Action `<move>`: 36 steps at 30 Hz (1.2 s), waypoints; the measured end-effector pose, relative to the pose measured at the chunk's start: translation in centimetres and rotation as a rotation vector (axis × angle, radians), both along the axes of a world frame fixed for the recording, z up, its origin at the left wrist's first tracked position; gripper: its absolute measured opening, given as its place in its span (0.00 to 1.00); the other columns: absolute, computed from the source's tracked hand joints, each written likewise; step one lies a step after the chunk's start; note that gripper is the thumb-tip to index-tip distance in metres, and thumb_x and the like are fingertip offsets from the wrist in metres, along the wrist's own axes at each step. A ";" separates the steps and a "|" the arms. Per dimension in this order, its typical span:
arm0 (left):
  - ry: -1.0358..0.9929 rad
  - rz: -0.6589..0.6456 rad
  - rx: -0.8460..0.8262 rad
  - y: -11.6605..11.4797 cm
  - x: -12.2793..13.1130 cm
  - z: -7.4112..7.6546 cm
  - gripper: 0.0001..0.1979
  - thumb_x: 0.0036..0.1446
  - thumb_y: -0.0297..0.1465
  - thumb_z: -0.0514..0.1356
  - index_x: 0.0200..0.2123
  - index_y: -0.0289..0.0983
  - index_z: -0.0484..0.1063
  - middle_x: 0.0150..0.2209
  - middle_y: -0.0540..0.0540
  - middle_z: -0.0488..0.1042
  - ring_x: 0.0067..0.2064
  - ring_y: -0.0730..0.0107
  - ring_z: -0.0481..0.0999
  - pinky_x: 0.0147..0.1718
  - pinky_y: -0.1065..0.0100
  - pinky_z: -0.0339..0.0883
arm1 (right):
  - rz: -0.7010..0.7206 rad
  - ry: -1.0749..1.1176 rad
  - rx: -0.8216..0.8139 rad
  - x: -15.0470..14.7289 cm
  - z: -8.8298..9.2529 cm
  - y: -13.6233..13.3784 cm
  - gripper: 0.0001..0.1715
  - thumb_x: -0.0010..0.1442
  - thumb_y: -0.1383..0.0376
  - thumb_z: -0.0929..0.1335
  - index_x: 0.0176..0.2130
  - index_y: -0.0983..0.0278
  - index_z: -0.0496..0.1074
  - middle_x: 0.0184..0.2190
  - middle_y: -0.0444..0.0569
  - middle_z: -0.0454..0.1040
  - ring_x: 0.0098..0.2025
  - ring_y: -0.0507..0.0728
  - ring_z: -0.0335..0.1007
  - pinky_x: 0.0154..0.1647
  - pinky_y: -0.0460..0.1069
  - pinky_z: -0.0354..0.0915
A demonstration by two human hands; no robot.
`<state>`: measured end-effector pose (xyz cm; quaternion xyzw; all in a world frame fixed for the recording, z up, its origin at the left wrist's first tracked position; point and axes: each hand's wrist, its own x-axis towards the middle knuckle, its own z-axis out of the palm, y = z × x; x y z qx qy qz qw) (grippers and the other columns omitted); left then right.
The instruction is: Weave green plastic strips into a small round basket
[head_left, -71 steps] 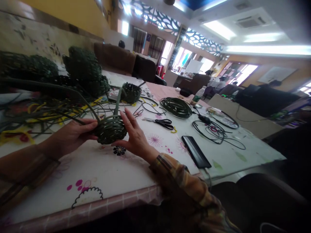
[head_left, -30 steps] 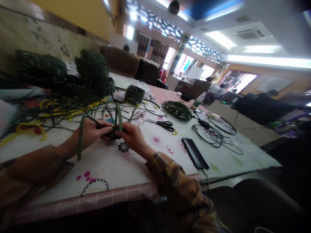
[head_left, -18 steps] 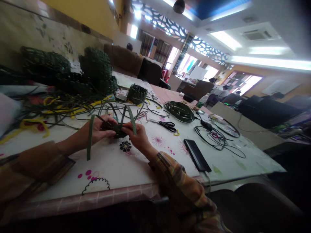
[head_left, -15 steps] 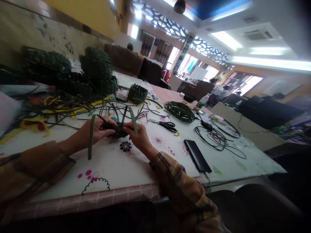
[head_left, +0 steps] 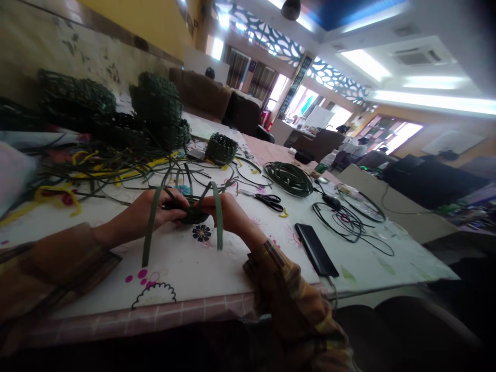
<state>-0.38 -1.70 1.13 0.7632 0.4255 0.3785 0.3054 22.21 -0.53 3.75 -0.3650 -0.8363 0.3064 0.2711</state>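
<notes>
Can't see the ends of the woven basket [head_left: 190,215], tucked behind the left hand [head_left: 166,207] and the right hand [head_left: 229,213]. Catching only a slice of the pale bundle [head_left: 14,175], chopped by the left edge! Can't read the far pillar [head_left: 296,86], too small and blurred.

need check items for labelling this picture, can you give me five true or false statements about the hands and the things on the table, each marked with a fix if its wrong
1. The left hand and right hand both hold a small dark green woven piece. True.
2. The black-handled metal scissors lie on the table, right of the hands. True.
3. The coil of flat dark green strips is nearer the person than the scissors. False: the coil lies farther away.
4. A flat green strip hangs down by the left hand. True.
5. The flat black rectangular device lies left of both hands. False: it lies to their right.
</notes>
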 end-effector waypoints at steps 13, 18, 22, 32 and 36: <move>-0.067 0.007 -0.061 -0.6 0.4 0.4 0.14 0.51 0.37 0.67 0.41 0.40 0.78 0.35 0.47 0.79 0.37 0.64 0.78 0.37 0.67 0.73 | 0.092 -0.203 0.015 0.0 1.4 0.5 0.15 0.61 0.76 0.64 0.35 0.66 0.81 0.19 0.41 0.71 0.20 0.46 0.66 0.23 0.41 0.60; -0.111 0.013 -0.067 -0.4 0.2 0.1 0.12 0.50 0.37 0.68 0.38 0.39 0.79 0.35 0.45 0.78 0.37 0.63 0.79 0.36 0.66 0.74 | 0.091 -0.126 -0.049 0.0 1.5 0.3 0.13 0.64 0.73 0.65 0.38 0.67 0.80 0.18 0.41 0.70 0.17 0.46 0.67 0.21 0.40 0.61; -0.165 0.016 -0.097 -0.1 -0.2 -0.2 0.12 0.50 0.37 0.69 0.39 0.40 0.79 0.36 0.46 0.78 0.36 0.63 0.80 0.35 0.66 0.76 | 0.058 0.035 -0.153 -0.3 0.8 0.4 0.12 0.63 0.71 0.65 0.41 0.68 0.79 0.23 0.41 0.72 0.17 0.45 0.67 0.18 0.40 0.59; -0.238 0.097 -0.172 -0.4 0.3 0.9 0.14 0.46 0.36 0.69 0.38 0.38 0.79 0.32 0.48 0.79 0.30 0.64 0.79 0.31 0.65 0.77 | 0.131 0.236 -0.290 -0.6 0.0 0.4 0.12 0.60 0.66 0.69 0.44 0.68 0.76 0.26 0.40 0.72 0.17 0.45 0.65 0.16 0.40 0.60; -0.130 0.090 -0.055 -0.5 0.1 1.2 0.14 0.51 0.36 0.67 0.41 0.37 0.79 0.35 0.48 0.79 0.35 0.66 0.78 0.34 0.67 0.75 | 0.072 0.148 -0.141 -0.7 -0.4 0.4 0.09 0.63 0.67 0.68 0.42 0.68 0.76 0.23 0.39 0.69 0.17 0.45 0.64 0.18 0.40 0.58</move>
